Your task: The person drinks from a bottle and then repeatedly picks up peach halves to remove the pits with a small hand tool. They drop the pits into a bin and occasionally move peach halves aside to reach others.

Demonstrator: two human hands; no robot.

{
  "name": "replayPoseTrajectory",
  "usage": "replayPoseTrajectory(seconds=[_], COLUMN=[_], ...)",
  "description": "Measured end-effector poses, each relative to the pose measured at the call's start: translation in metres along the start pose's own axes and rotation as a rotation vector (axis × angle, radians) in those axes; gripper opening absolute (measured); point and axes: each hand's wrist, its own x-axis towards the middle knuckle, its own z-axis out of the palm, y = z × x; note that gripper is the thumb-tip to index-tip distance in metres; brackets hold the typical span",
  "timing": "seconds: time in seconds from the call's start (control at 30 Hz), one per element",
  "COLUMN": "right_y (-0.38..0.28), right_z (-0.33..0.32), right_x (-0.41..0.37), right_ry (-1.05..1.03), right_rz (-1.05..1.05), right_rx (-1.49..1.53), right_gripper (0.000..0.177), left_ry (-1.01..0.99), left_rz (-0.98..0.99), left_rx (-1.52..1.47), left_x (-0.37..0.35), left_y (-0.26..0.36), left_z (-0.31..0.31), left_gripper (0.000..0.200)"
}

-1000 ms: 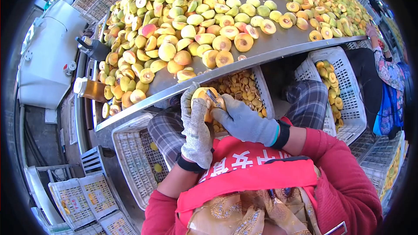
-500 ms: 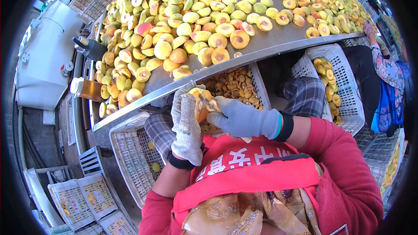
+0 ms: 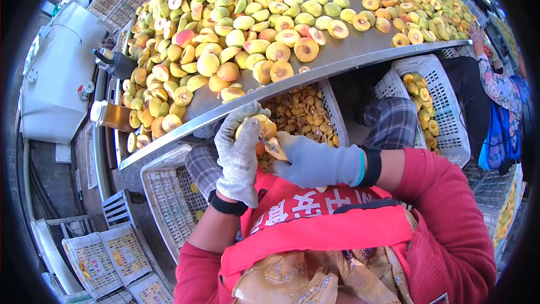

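Observation:
My left hand (image 3: 239, 155), in a pale grey knit glove, is closed around a yellow peach half (image 3: 265, 128) just below the table's front edge. My right hand (image 3: 318, 160), in a blue-grey glove, grips a small hand tool (image 3: 275, 149) with a yellowish handle. The tool's tip meets the peach or lies close against it; its exact shape is hidden. Beneath both hands, a crate (image 3: 333, 110) holds many small brownish-yellow fruit pieces and pits. Cut peach halves (image 3: 278, 71) lie heaped on the metal table (image 3: 360, 45) beyond my hands.
A white crate (image 3: 163, 191) stands at my left knee. Another crate (image 3: 444, 98) with peach halves is to the right, beside a co-worker in a floral sleeve (image 3: 499, 87). A jar of brown liquid (image 3: 115, 116) and a dark bottle (image 3: 116, 65) sit at the table's left edge.
My left hand has turned and shifted slightly left, its thumb now across the peach. My right hand has drawn slightly down, showing more of the tool's handle.

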Motion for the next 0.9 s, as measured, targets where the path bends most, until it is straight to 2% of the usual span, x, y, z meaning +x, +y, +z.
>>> replayPoseTrajectory(seconds=[0.03,0.13,0.23,0.33,0.37,0.43,0.47,0.5,0.53,0.63,0.73,0.77,0.87,0.9], right_y=[0.007,0.006,0.002,-0.001,-0.002,-0.007,-0.011,-0.014,-0.016,-0.008,-0.024,-0.022,-0.012,-0.011], right_z=[0.005,0.002,0.005,0.007,0.003,-0.009,-0.013,-0.017,-0.020,-0.018,-0.032,-0.032,-0.031,-0.030], right_x=[0.002,0.003,0.005,0.008,0.006,-0.002,-0.002,-0.003,-0.002,0.006,0.006,0.008,0.009,0.009], right_ry=[0.113,0.108,0.142,0.082,0.084,0.087,0.027,-0.034,-0.098,-0.129,-0.337,-0.352,-0.383,-0.391], right_rz=[-0.141,-0.106,-0.233,-0.285,-0.276,-0.256,-0.167,-0.079,0.006,-0.027,0.312,0.308,0.315,0.330], right_rx=[-0.158,-0.270,-0.110,-0.052,-0.141,-0.313,-0.348,-0.382,-0.417,-0.276,0.249,0.324,0.539,0.597], right_gripper=[0.030,0.030,0.030,0.030,0.031,0.031,0.030,0.030,0.030,0.027,0.023,0.022,0.018,0.016], left_ry=[0.019,0.121,0.184,0.123,0.058,-0.106,-0.188,-0.170,-0.187,-0.257,-0.329,-0.381,-0.359,-0.350], left_rz=[0.014,0.026,0.231,0.355,0.468,0.142,-0.020,-0.200,-0.215,-0.256,-0.272,-0.254,-0.222,-0.224], left_rx=[0.102,0.046,-0.033,-0.035,0.088,0.157,0.191,0.069,0.095,0.134,0.085,0.025,0.010,-0.062], left_x=[0.002,0.001,0.002,-0.003,0.004,0.010,0.012,0.013,0.015,0.025,0.031,0.033,0.036,0.034], left_y=[-0.001,0.002,-0.011,-0.004,-0.008,0.014,0.022,0.021,0.020,0.012,0.012,0.013,0.004,0.004], left_z=[0.002,0.013,0.013,0.023,0.015,0.007,0.006,0.008,0.006,-0.004,-0.008,-0.010,-0.012,-0.009], left_gripper=[0.039,0.038,0.027,0.028,0.027,0.028,0.028,0.028,0.027,0.027,0.029,0.033,0.048,0.046])
